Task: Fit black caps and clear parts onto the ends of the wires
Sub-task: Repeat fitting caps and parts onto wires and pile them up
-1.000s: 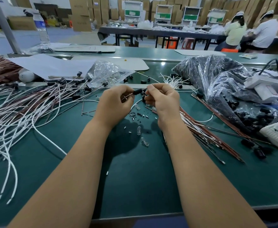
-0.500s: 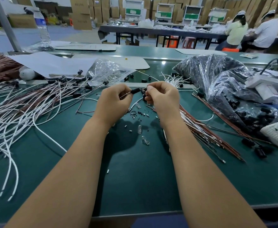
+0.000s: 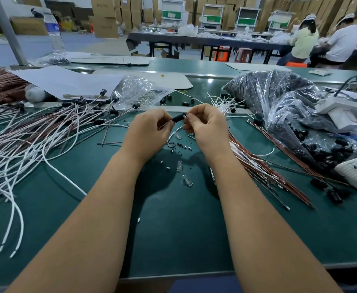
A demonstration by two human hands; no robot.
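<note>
Green tabletop (image 3: 173, 229) carries it all. Left hand (image 3: 147, 132) and right hand (image 3: 207, 125) meet above it, each grip pinching the black cap (image 3: 178, 118) on a wire end. Clear parts (image 3: 179, 166) and tiny black bits lie just below the hands. White wires (image 3: 25, 144) sprawl at the left, and brown wires (image 3: 258, 166) lie at the right. Big plastic bag (image 3: 279, 98) of black caps sits far right, and a smaller clear bag (image 3: 139, 92) sits behind the hands.

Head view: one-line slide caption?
Both hands, left hand and right hand, hold a black cap on a wire end over the green table.
</note>
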